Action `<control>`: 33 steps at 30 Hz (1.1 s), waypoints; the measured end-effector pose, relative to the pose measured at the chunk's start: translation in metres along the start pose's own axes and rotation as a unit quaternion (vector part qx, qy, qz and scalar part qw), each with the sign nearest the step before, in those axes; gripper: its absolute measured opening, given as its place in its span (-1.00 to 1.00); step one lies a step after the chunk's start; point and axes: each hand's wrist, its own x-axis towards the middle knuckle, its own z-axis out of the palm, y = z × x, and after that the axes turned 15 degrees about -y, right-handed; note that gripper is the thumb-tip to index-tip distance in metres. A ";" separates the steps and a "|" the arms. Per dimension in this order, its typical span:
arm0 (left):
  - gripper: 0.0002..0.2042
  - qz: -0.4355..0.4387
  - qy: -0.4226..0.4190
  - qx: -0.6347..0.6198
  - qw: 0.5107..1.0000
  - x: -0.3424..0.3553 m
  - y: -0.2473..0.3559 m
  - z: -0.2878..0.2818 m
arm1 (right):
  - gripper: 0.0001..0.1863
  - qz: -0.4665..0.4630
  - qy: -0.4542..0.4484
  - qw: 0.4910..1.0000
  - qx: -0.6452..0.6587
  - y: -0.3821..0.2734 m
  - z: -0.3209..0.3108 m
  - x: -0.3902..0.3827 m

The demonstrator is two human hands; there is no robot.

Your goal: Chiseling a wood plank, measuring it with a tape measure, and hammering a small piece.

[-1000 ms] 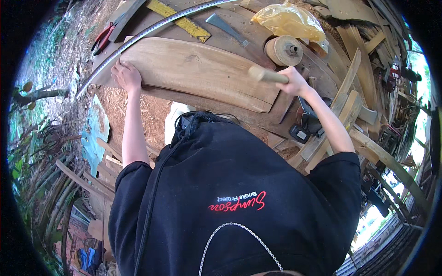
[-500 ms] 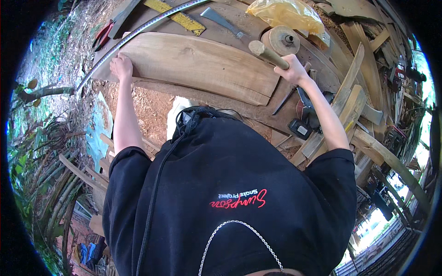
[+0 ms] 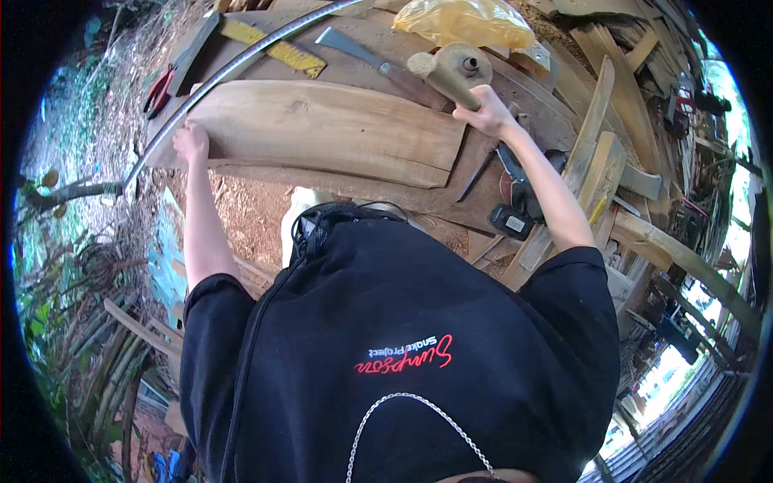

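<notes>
My left hand [image 3: 191, 142] closes on the left end of a broad light-brown wooden plank [image 3: 322, 129]. The plank lies across the work surface in front of me, with a dark knot and a crack near its right end. In my right hand [image 3: 489, 111] is a thick wooden stick [image 3: 443, 80], held tilted with its blunt end up and to the left. The stick is above the plank's right end. Its lower part is hidden by my fist. Just beyond the plank lies a chisel [image 3: 362, 55] with a wooden handle, close to the stick.
A round wooden block [image 3: 465, 64] with a central hole stands behind my right hand, near a yellow plastic bag [image 3: 467, 22]. A long marked metal strip [image 3: 217, 79], red-handled pliers [image 3: 159, 95] and a yellow bar [image 3: 274, 48] lie far left. Cordless tool battery [image 3: 511, 221] and wood offcuts [image 3: 592, 177] lie right.
The whole view has shifted, with the bench sliding left. The stick has risen slightly, showing the chisel's handle more fully. Both hands keep their holds.
</notes>
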 end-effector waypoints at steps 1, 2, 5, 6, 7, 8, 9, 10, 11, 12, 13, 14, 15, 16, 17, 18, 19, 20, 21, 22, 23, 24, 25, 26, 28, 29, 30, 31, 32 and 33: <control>-0.42 0.006 -0.002 -0.001 1.000 0.001 0.003 0.000 | -0.76 -0.004 0.000 1.000 0.013 -0.004 0.000 -0.001; -0.43 0.002 0.000 0.001 1.000 -0.001 0.005 -0.002 | -0.76 -0.001 0.004 1.000 0.014 -0.003 0.000 -0.001; -0.43 0.002 0.002 0.004 1.000 0.001 0.005 -0.001 | -0.73 -0.003 -0.007 1.000 -0.006 0.001 -0.001 -0.001; -0.43 0.001 0.005 0.003 1.000 0.002 0.004 -0.001 | -0.73 -0.004 -0.007 1.000 -0.006 0.001 -0.002 0.000; -0.43 0.000 0.006 0.002 1.000 0.003 0.004 -0.001 | -0.73 -0.002 -0.009 1.000 0.001 0.000 -0.002 0.000; -0.43 -0.001 0.004 0.001 1.000 0.003 0.003 -0.001 | -0.72 0.000 -0.011 1.000 0.009 0.000 -0.001 0.001; -0.42 -0.003 0.003 -0.001 1.000 0.004 0.003 -0.001 | -0.72 0.000 -0.013 1.000 0.010 0.000 -0.001 0.000; -0.42 -0.004 0.003 0.000 1.000 0.004 0.003 0.000 | -0.73 0.007 -0.011 1.000 0.020 0.000 -0.001 0.000; -0.42 0.000 0.002 0.005 1.000 0.003 0.003 -0.001 | -0.73 0.013 -0.011 0.999 0.028 0.001 -0.001 0.001; -0.42 0.004 0.001 0.011 1.000 0.003 0.003 0.000 | -0.73 0.011 -0.014 0.999 0.028 0.003 -0.002 0.001; -0.42 -0.001 0.003 0.010 1.000 0.003 0.003 0.000 | -0.73 0.010 -0.026 0.999 0.041 0.005 -0.004 0.002; -0.42 -0.001 0.004 0.004 1.000 0.004 0.003 0.001 | -0.74 0.010 -0.039 0.998 0.054 0.007 -0.005 0.002; -0.42 -0.001 0.006 -0.003 1.000 0.004 0.002 0.002 | -0.74 0.018 -0.041 0.997 0.068 0.008 -0.006 0.003; -0.42 -0.006 0.007 -0.004 1.000 0.003 0.003 0.002 | -0.74 0.016 -0.046 0.997 0.067 0.009 -0.007 0.004; -0.42 -0.007 0.010 -0.007 1.000 -0.002 0.007 0.001 | -0.73 0.032 -0.049 0.995 0.083 0.005 -0.008 0.003; -0.42 -0.009 0.012 -0.010 1.000 -0.005 0.010 0.001 | -0.72 0.048 -0.053 0.993 0.098 0.004 -0.009 0.003; -0.43 -0.009 0.017 -0.011 1.000 -0.006 0.011 0.001 | -0.72 0.039 -0.048 0.991 0.116 0.007 -0.009 0.004; -0.43 -0.014 0.017 -0.012 1.000 -0.007 0.011 0.000 | -0.72 0.039 -0.053 0.991 0.115 0.004 -0.009 0.004; -0.43 -0.016 0.009 -0.006 1.000 -0.008 0.012 -0.001 | -0.73 0.059 -0.046 0.987 0.145 0.001 -0.008 0.002; -0.43 -0.017 0.001 0.000 1.000 -0.007 0.012 -0.001 | -0.73 0.079 -0.038 0.981 0.176 -0.001 -0.008 0.001; -0.43 -0.015 0.015 -0.006 1.000 -0.005 0.010 0.001 | -0.75 0.061 -0.046 0.982 0.175 0.000 -0.009 0.003; -0.43 -0.019 0.015 -0.008 1.000 -0.005 0.009 0.002 | -0.75 0.061 -0.049 0.982 0.173 0.000 -0.008 0.002; -0.43 -0.020 0.021 -0.009 1.000 -0.007 0.009 0.002 | -0.75 0.073 -0.025 0.974 0.213 -0.001 -0.005 -0.002; -0.44 -0.020 0.025 -0.009 0.999 -0.007 0.011 0.002 | -0.75 0.086 0.000 0.964 0.252 -0.004 -0.005 -0.003; -0.44 -0.019 0.031 -0.011 0.999 -0.007 0.012 0.003 | -0.74 0.068 0.007 0.975 0.210 0.005 0.000 -0.004; -0.44 -0.015 0.035 -0.010 0.999 -0.007 0.012 0.003 | -0.74 0.050 0.015 0.984 0.171 0.006 0.002 -0.005; -0.44 -0.015 0.035 -0.009 0.999 -0.007 0.012 0.004 | -0.74 0.051 0.015 0.984 0.171 0.006 0.003 -0.005; -0.45 -0.020 0.037 -0.007 0.999 -0.007 0.012 0.004 | -0.73 0.053 0.019 0.982 0.178 0.005 0.004 -0.006; -0.45 -0.025 0.040 -0.005 0.999 -0.007 0.011 0.004 | -0.73 0.055 0.022 0.981 0.185 0.004 0.004 -0.005; -0.45 -0.026 0.041 -0.005 0.999 -0.007 0.011 0.004 | -0.73 0.054 0.021 0.981 0.185 0.003 0.004 -0.005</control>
